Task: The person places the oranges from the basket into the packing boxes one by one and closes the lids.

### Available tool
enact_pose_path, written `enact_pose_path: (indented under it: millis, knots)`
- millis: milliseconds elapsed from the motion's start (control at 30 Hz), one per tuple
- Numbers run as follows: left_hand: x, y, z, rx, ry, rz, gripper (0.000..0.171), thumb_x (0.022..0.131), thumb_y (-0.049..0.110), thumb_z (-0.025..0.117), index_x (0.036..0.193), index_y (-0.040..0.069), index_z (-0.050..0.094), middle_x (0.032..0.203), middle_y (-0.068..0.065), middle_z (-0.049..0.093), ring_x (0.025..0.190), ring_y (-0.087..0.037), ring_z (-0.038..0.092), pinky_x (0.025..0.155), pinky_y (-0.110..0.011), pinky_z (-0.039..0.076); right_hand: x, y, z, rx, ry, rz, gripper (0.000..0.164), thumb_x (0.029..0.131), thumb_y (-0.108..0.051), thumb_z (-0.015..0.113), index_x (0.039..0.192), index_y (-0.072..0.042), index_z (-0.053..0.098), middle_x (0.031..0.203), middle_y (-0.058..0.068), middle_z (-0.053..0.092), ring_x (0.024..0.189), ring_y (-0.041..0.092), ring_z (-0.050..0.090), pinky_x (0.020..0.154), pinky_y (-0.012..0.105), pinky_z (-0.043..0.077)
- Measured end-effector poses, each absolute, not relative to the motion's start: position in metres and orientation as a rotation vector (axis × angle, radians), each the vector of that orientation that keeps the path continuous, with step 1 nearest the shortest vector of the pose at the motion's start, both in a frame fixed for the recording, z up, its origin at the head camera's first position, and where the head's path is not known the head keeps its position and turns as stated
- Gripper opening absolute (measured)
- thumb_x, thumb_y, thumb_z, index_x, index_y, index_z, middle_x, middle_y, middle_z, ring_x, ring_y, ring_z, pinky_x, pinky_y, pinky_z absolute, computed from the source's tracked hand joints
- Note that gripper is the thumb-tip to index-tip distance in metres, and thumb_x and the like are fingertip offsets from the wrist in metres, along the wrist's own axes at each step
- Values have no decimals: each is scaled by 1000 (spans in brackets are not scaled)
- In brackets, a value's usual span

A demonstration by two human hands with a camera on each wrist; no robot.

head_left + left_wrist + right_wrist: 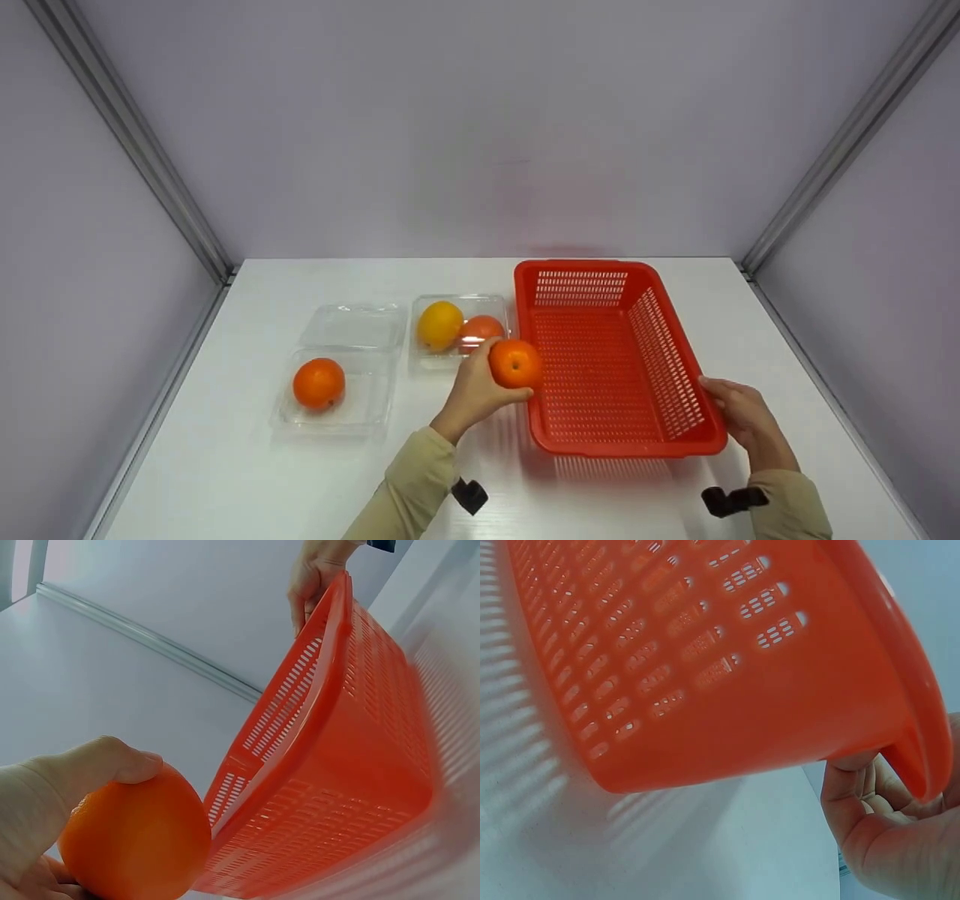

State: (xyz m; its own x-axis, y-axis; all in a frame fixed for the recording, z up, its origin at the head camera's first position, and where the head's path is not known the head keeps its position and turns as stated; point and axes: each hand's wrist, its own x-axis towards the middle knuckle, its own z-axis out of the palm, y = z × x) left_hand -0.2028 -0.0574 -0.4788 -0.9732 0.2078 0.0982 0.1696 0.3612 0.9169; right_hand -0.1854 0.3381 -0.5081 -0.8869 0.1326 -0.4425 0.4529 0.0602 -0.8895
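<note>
My left hand [478, 386] holds an orange [516, 365] between thumb and fingers, over the left rim of a red plastic basket [592, 450]. In the left wrist view the thumb lies along the top of the orange [139, 836], and the basket [330, 787] rises just beyond it. With my right hand [742, 416] I grip the basket's right rim near its front corner. The right wrist view shows the right hand's curled fingers [847, 799] under the rim; the basket's perforated wall [727, 720] fills much of that view. Inside, the basket shows its bare mesh floor.
Left on the white table [217, 472] lies an opened clear plastic box [367, 390] with another orange [319, 384] in it. A second clear box [480, 304], beside the basket, contains a yellow fruit [439, 326] and a reddish-orange fruit [481, 328]. Pale walls [480, 135] enclose the table.
</note>
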Motion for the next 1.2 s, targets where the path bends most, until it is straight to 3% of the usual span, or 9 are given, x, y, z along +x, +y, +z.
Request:
enact_pose_path:
  millis: [900,1000,1100,1200]
  knots:
    - [-203,-74,-485,316,2603,1735,82,62,20,86,131,-1,47,125,-21,61,113,-33,60,99,-48,49,-186,340,-511,616,2065,-1940,69,92,-36,61,142,6,38,83,-13,67,80,3,64,73,22,57]
    - [-203,-77,-488,310,2604,1748,80,62,19,86,129,0,48,125,-20,61,113,-32,60,98,-48,49,-185,340,-511,607,2061,-1951,58,93,-35,61,136,1,47,84,-13,67,79,3,64,73,22,57]
    - [-203,-79,-490,314,2626,1743,77,62,20,85,127,1,49,122,-20,62,110,-31,61,96,-47,50,-184,340,-510,599,2047,-1973,33,93,-33,61,117,-11,61,83,-12,68,79,3,64,73,22,57]
    - [-202,-80,-491,319,2651,1734,75,62,22,86,125,1,50,119,-19,63,108,-30,61,94,-46,51,-184,339,-509,591,2036,-1994,14,93,-32,61,100,-20,65,83,-12,68,78,3,64,73,22,57]
